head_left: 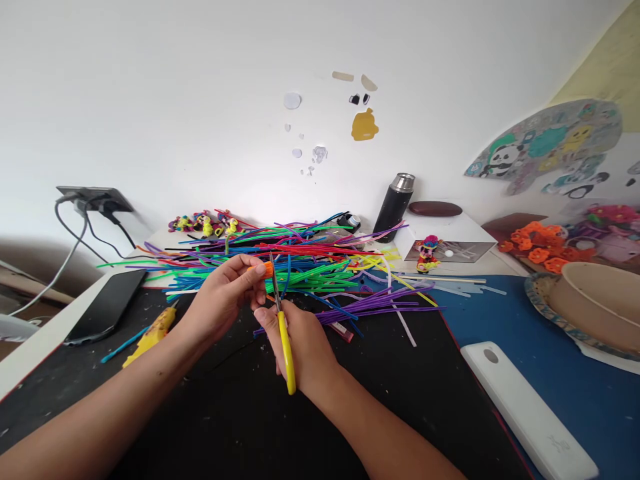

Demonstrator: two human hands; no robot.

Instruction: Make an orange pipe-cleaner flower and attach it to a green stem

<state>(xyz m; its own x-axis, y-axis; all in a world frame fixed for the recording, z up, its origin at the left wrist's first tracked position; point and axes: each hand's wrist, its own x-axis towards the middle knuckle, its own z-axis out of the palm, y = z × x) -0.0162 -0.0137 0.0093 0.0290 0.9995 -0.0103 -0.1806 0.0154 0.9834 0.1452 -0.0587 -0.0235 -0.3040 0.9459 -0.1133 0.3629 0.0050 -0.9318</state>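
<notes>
My left hand (227, 290) pinches a short orange piece of pipe cleaner (268, 269) between thumb and fingers. In my right hand (305, 343) is a pair of scissors (285, 347) with yellow handles, its blades pointing up and away from me. Those blades stand right at the end of the orange piece; I cannot tell whether they touch it. Behind both hands spreads a wide heap of pipe cleaners (330, 273) in green, blue, red, purple and yellow. Part of the right hand's grip is hidden behind the handles.
A yellow glue gun (153, 337) and a black phone (106, 308) lie at the left. Beyond the heap stand a black thermos (393, 212) and a white box (453, 233), with a small figure (429, 255) before it. Right are a white oblong device (527, 407) and a beige pot (600, 307).
</notes>
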